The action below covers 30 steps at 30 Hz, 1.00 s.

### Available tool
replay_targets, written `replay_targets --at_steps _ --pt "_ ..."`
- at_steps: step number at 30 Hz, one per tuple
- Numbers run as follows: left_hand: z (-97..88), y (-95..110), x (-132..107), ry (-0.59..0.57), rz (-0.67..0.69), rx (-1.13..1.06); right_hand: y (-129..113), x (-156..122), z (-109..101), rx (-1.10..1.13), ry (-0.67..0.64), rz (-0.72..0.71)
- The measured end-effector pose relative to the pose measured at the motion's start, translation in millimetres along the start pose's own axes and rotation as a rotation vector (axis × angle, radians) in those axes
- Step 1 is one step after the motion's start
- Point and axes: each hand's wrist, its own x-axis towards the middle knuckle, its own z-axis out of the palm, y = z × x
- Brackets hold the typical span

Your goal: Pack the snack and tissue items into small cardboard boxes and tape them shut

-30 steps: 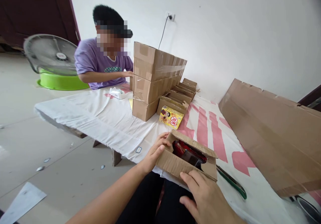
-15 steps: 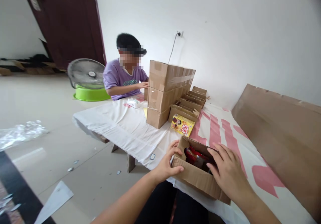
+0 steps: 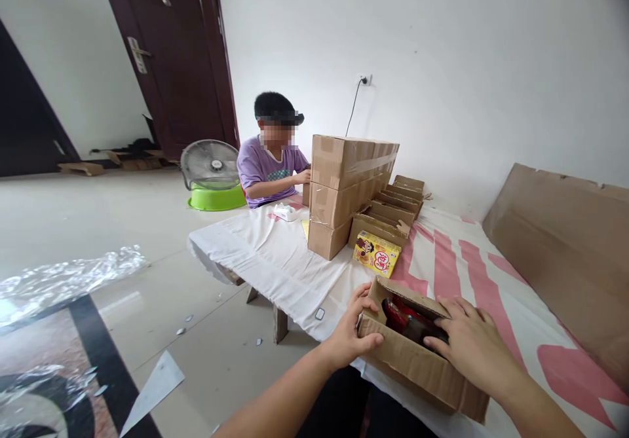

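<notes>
A small open cardboard box (image 3: 410,367) sits at the near edge of the low table (image 3: 275,261), with a red and dark packet (image 3: 400,315) inside. My left hand (image 3: 351,335) grips the box's left end, thumb over the near wall. My right hand (image 3: 472,345) lies over the box's right side, fingers spread and reaching into the opening, touching the packet. A yellow printed carton (image 3: 377,253) lies flat just beyond the box.
Taped cardboard boxes (image 3: 344,189) are stacked mid-table, with open boxes (image 3: 388,210) in a row behind. A person in a purple shirt (image 3: 268,169) sits at the far end. A large cardboard sheet (image 3: 565,255) leans at right. A fan (image 3: 210,165) and plastic wrap (image 3: 63,281) are on the floor.
My right hand moved from the box's near wall up over its right side and into the opening. The view swung left and up, showing more floor and the door.
</notes>
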Motion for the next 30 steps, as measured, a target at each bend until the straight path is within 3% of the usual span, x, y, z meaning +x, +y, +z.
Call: replay_targets --at_steps 5,10,15,18,22,25,30 --pt "3.1 -1.6 -1.0 0.009 0.007 0.006 -3.1 3.0 -4.6 0.055 -0.043 0.020" --pt "-5.0 -6.0 0.8 -0.014 -0.002 0.077 -0.7 4.8 2.2 0.064 0.053 -0.004" --pt "-29.6 -18.0 18.9 -0.288 -0.188 0.075 2.7 6.7 10.7 0.096 0.149 -0.096" --pt "-31.8 -23.8 24.4 -0.407 -0.176 0.016 2.3 3.4 15.4 0.112 0.241 -0.129" --pt "-22.9 -24.1 18.7 -0.284 -0.067 0.020 -2.6 -7.0 12.2 0.114 0.472 -0.204" --pt "-21.8 -23.4 16.9 -0.264 -0.061 0.063 -3.8 -15.4 -2.9 0.123 0.654 -0.248" --pt "-47.0 -28.6 31.9 -0.202 -0.138 0.110 18.2 -21.2 -45.7 0.259 0.900 -0.160"
